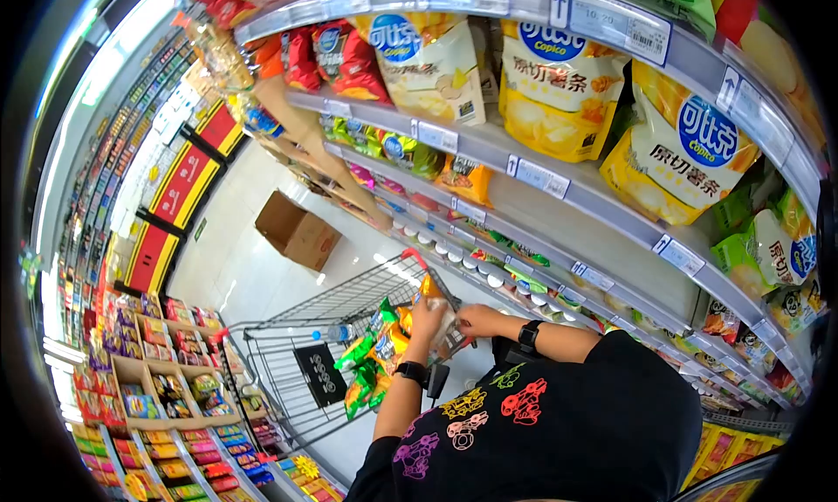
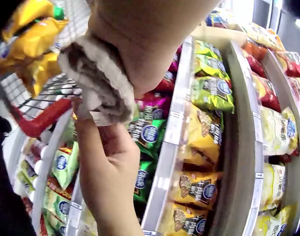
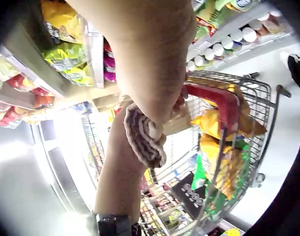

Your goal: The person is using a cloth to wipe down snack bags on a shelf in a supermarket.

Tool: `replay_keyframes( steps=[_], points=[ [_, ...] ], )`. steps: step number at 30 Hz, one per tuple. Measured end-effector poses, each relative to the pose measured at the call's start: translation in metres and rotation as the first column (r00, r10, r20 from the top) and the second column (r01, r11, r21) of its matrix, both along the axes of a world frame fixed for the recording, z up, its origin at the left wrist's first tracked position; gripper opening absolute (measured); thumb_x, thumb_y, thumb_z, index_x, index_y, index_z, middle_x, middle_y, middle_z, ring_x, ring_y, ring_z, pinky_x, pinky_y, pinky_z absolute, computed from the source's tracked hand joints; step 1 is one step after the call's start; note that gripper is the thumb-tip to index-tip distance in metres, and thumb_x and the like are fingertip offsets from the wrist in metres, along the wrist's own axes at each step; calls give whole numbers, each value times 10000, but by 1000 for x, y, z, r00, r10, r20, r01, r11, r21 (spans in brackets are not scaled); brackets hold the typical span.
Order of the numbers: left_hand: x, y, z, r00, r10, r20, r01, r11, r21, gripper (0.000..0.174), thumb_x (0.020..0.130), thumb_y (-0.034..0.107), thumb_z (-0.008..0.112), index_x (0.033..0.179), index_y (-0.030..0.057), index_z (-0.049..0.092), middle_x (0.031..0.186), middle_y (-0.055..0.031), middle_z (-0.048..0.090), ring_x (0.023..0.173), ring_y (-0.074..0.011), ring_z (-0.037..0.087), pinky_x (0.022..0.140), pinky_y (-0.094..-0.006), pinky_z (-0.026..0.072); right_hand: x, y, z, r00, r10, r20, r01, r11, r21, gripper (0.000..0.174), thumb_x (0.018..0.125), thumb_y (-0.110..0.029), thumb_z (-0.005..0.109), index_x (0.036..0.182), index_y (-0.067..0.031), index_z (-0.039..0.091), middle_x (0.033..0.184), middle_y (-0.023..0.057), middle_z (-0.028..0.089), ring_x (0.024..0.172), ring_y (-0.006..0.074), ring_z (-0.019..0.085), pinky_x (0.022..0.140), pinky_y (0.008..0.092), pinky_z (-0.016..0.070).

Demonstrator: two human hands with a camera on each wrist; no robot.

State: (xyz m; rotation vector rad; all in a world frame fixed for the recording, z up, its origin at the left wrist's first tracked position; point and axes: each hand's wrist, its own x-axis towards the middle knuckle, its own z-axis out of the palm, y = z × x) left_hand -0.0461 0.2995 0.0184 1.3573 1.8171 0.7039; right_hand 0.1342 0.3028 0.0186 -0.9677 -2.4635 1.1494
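Both hands meet over the handle end of a shopping cart [image 1: 288,327]. Between them is a rolled-up cloth [image 2: 103,73], off-white with brown-grey layers and a wavy edge. My left hand [image 1: 427,320] grips the roll, its fingers partly hidden by the wrist in the left wrist view. My right hand [image 1: 477,321] pinches the roll's edge between thumb and fingers, seen from the left wrist. In the right wrist view the layered end of the cloth [image 3: 142,135] shows between the hands. Orange and green snack bags [image 1: 388,349] lie in the cart beside the left hand.
Shelves of snack bags [image 1: 559,92] rise close on the right. An open cardboard box [image 1: 297,231] stands on the floor beyond the cart. Display bins of packets [image 1: 179,388] line the left side. The cart's red handle [image 3: 214,98] is right beside the hands.
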Motion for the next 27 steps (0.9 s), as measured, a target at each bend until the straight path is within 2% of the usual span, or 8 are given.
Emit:
replay_keyframes(
  steps=[3, 5, 9, 12, 15, 17, 20, 27],
  points=[
    [13, 72, 19, 994, -97, 49, 83, 968, 238, 580, 673, 216, 674, 1159, -20, 464, 1044, -215, 559, 986, -316, 544, 843, -358, 425, 23, 41, 23, 896, -289, -337, 369, 907, 202, 195, 715, -138, 585, 878, -31, 584, 866, 145, 592, 838, 322, 565, 756, 392, 458],
    [31, 116, 50, 980, -110, 163, 74, 975, 210, 637, 670, 181, 670, 1212, -22, 403, 1131, -214, 501, 1045, -318, 495, 886, -362, 394, 44, 71, 68, 746, -454, -487, 588, 792, 162, 221, 724, -109, 581, 934, -41, 576, 931, 141, 595, 889, 308, 564, 788, 377, 450],
    [57, 184, 84, 982, -170, 82, 117, 890, 440, 681, 678, 173, 664, 1257, 6, 348, 1158, -187, 464, 1086, -283, 447, 915, -335, 362, 79, 126, 102, 462, -770, -439, 878, 467, 105, 377, 752, -214, 630, 1080, -55, 532, 1065, 146, 565, 1033, 296, 514, 891, 374, 389],
    [70, 206, 105, 980, -196, 25, 169, 898, 407, 714, 669, 188, 672, 1272, 11, 333, 1194, -202, 457, 1119, -312, 442, 943, -340, 347, 102, 154, 116, 612, -745, -267, 739, 658, -144, 606, 808, -364, 584, 1275, -37, 376, 1300, 161, 405, 1202, 303, 371, 996, 352, 287],
    [67, 225, 95, 945, -306, 111, 248, 898, 364, 734, 655, 188, 683, 1265, -13, 327, 1215, -196, 447, 1149, -310, 422, 972, -345, 321, 109, 176, 106, 634, -506, -585, 569, 817, -90, 565, 819, -371, 572, 1245, -35, 416, 1277, 131, 429, 1170, 271, 400, 984, 340, 300],
    [66, 232, 89, 948, -309, 78, 240, 855, 460, 707, 629, 195, 696, 1219, -22, 370, 1169, -215, 472, 1115, -328, 435, 964, -362, 319, 108, 183, 101, 635, -509, -581, 526, 836, -157, 556, 816, -357, 577, 1239, -34, 419, 1265, 129, 436, 1158, 266, 409, 973, 337, 309],
    [68, 221, 131, 935, -345, 85, 311, 910, 274, 796, 645, 225, 691, 1286, -34, 296, 1272, -209, 388, 1209, -311, 345, 1021, -347, 255, 103, 192, 93, 637, -541, -549, 492, 834, -250, 542, 810, -336, 584, 1230, -31, 425, 1248, 125, 447, 1139, 259, 422, 957, 334, 323],
    [59, 240, 94, 896, -439, 71, 388, 850, 357, 852, 631, 270, 693, 1305, -40, 275, 1276, -227, 381, 1213, -337, 335, 1021, -355, 248, 91, 201, 85, 604, -596, -529, 475, 802, -362, 513, 798, -286, 602, 1208, -25, 439, 1208, 118, 471, 1096, 242, 453, 920, 326, 355]
  ],
)
